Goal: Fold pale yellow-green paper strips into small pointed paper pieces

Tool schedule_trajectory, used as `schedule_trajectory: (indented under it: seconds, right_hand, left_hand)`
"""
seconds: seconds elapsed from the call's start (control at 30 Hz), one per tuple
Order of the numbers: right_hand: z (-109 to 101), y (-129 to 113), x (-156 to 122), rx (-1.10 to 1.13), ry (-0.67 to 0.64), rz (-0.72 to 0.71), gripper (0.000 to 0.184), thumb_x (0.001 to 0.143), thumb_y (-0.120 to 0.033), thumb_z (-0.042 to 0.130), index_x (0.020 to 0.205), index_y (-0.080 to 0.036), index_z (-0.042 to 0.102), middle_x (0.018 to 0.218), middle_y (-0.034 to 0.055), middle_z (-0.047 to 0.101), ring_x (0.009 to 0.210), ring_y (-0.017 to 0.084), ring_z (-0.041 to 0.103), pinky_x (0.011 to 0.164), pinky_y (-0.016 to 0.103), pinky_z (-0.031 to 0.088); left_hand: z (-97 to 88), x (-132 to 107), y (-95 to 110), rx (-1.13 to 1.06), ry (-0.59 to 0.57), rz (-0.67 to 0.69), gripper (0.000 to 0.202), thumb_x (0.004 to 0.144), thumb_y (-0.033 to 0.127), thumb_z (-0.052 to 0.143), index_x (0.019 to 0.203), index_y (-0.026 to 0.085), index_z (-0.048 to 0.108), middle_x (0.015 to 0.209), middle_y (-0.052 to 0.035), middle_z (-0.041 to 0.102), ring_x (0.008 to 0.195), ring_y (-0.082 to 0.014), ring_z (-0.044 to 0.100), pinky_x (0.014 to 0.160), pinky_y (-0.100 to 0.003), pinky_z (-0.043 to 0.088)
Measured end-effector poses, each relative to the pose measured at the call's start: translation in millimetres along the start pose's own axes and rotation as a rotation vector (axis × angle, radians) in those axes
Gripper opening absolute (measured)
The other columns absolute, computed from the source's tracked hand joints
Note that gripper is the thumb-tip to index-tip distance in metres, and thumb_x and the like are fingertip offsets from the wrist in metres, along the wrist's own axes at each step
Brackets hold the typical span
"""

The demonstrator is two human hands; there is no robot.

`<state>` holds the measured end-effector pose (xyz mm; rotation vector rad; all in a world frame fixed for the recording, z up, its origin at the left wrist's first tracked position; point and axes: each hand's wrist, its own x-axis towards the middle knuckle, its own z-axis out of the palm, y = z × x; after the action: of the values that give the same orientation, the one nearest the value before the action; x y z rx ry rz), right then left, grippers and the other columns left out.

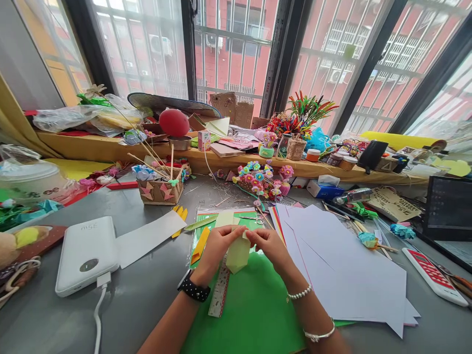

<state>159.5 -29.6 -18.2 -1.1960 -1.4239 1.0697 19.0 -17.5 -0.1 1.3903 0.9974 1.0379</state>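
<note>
The left hand point(225, 242) and the right hand point(268, 246) nearly meet, each closed in a pinch of thumb and forefinger on the upper end of a pale green paper piece point(238, 256). The piece hangs between them, in front of the body, its lower end tapering to a blunt point. A black watch band point(197, 291) with white dots circles the left wrist; a beaded bracelet point(299, 293) and a silver bangle point(319, 336) sit on the right arm.

Below the hands a patterned ruler point(220, 292) lies on a green sheet point(247, 314), its upper part hidden by the left hand and the paper. Just left of that hand is a folded yellow paper strip point(200, 245); beyond the fingers lie scissors point(259, 220).

To the right, white paper sheets point(354, 265) are stacked on the grey desk point(147, 300), with a red-and-white calculator point(435, 276) past them. To the left lies a white power bank point(88, 253), a cable plugged into it. Farther back stand a cardboard box point(162, 192) holding sticks and a cluster of small craft flowers point(258, 178). A red balloon point(174, 122) rests on the ledge beneath the barred window.
</note>
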Motion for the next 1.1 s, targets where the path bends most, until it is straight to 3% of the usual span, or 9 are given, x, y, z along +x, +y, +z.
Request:
schedule_trajectory:
  seconds: [0.3, 0.53, 0.63, 0.73, 1.1]
  right_hand:
    - [-0.7, -2.0, -1.3, 0.107, -0.015, 0.095, 0.02, 0.061, -0.034, 0.061, 0.063, -0.015, 0.066, 0.053, -0.0012, 0.058, 0.049, 0.008, 0.046, 0.049, 0.02, 0.037]
    - [-3.5, -1.4, 0.0, 0.135, 0.062, 0.113, 0.021, 0.06, -0.034, 0.062, 0.062, -0.014, 0.066, 0.054, 0.0004, 0.058, 0.051, 0.009, 0.047, 0.049, 0.021, 0.037]
    - [-5.0, -1.0, 1.4, 0.141, 0.075, 0.132, 0.021, 0.059, -0.034, 0.063, 0.061, -0.014, 0.065, 0.053, 0.0002, 0.057, 0.05, 0.009, 0.045, 0.048, 0.02, 0.036]
    - [-5.6, -0.4, 2.4, 0.152, 0.074, 0.14, 0.02, 0.059, -0.034, 0.064, 0.061, -0.014, 0.065, 0.053, -0.0002, 0.057, 0.049, 0.008, 0.045, 0.048, 0.02, 0.035]
    - [-4.6, -0.7, 1.1, 0.17, 0.075, 0.165, 0.019, 0.057, -0.033, 0.065, 0.057, -0.014, 0.062, 0.052, -0.0013, 0.055, 0.048, 0.008, 0.043, 0.047, 0.02, 0.034]
  left_hand:
    - [-0.5, 0.6, -0.3, 0.013, -0.049, -0.084, 0.033, 0.065, 0.043, 0.053, 0.064, 0.011, 0.062, 0.059, -0.0017, 0.058, 0.055, -0.0115, 0.047, 0.048, -0.02, 0.032]
    - [-5.1, 2.8, 0.9, -0.027, -0.091, -0.11, 0.029, 0.061, 0.037, 0.059, 0.076, 0.012, 0.06, 0.069, -0.0019, 0.06, 0.062, -0.0124, 0.052, 0.052, -0.019, 0.036]
    - [-7.3, 4.8, -0.6, -0.043, -0.047, -0.105, 0.034, 0.056, 0.031, 0.064, 0.083, 0.012, 0.058, 0.075, -0.0034, 0.061, 0.07, -0.0149, 0.055, 0.058, -0.021, 0.04]
    - [-7.6, 6.4, -3.6, -0.046, 0.014, -0.103, 0.038, 0.055, 0.03, 0.065, 0.088, 0.014, 0.056, 0.069, -0.0014, 0.06, 0.068, -0.0157, 0.056, 0.058, -0.022, 0.042]
    - [-7.0, 7.4, -6.7, -0.061, 0.002, -0.065, 0.037, 0.056, 0.028, 0.064, 0.089, 0.013, 0.054, 0.063, 0.0014, 0.056, 0.062, -0.0128, 0.054, 0.055, -0.021, 0.041]
